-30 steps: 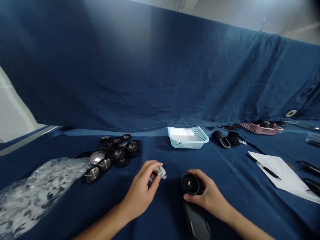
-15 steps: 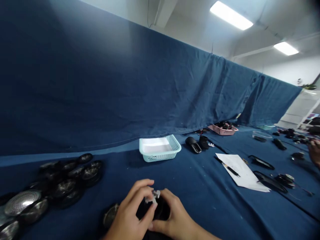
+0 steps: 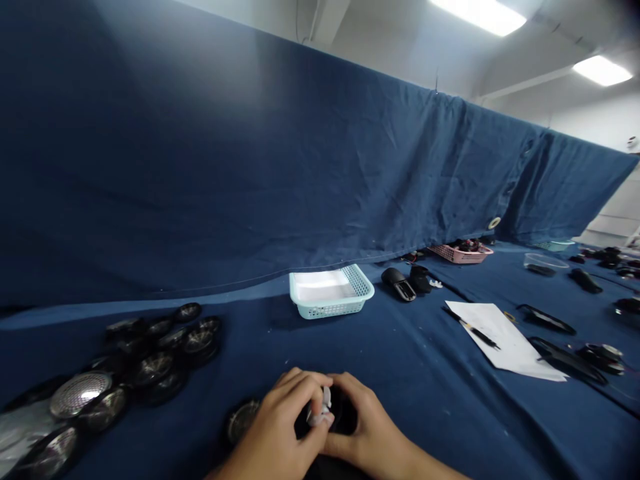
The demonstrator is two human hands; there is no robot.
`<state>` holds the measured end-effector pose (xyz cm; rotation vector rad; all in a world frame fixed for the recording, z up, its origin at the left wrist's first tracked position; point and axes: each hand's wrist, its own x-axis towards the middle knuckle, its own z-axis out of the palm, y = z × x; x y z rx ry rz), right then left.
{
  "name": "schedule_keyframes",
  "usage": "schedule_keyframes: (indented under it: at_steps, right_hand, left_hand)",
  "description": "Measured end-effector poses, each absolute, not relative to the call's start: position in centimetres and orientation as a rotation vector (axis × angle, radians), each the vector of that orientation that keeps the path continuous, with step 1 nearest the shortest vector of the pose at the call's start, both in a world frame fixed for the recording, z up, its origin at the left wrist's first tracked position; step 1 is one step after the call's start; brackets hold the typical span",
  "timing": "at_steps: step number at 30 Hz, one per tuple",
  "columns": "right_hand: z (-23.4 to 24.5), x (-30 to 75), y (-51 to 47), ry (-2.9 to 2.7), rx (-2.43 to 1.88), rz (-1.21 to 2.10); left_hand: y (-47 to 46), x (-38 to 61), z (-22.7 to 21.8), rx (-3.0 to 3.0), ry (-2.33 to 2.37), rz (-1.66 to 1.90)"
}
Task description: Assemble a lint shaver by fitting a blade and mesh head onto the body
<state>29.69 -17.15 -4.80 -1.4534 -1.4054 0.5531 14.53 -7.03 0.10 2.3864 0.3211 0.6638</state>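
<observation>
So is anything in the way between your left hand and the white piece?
No, nothing visible. The left hand is touching the white piece, which sits against the black round part held in the right hand.

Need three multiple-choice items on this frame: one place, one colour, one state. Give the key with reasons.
1. Where is the pale blue basket?
A. At the far right end of the table
B. Between the pile of black round parts and the white paper sheet
C. Held in a hand

2. What colour is the farther slotted basket?
A. Green
B. Yellow
C. Pink

3. What are the hands doing?
A. The left hand and right hand meet around a black round part
B. Lying flat on the paper
C. Both holding the pale blue basket

Key:
1. B: the basket sits between the pile and the sheet.
2. C: its plastic shows pink.
3. A: both hands close on the part at the near edge of view.
</observation>
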Motion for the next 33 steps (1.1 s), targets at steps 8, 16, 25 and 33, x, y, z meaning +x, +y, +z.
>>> schedule_keyframes:
  at_steps: [8,16,25,33]
  right_hand:
    - [-4.4,29.9,-17.3,-1.410,-1.396,0.617]
    - [-3.9,29.9,-17.6,-1.425,-1.383,0.658]
    - [-4.3,30.0,-17.8,-1.387,-1.462,0.663]
    - [-5.4,29.8,-18.1,-1.263,-1.506,0.631]
  left_hand:
    - [-5.8,14.5,1.2,2.265,0.355,0.386]
    - [-5.6,14.3,1.2,2.146,0.447,0.329]
    - [-5.0,14.4,2.2,1.872,0.387,0.319]
    - [-3.9,14.0,2.3,1.511,0.337,0.064]
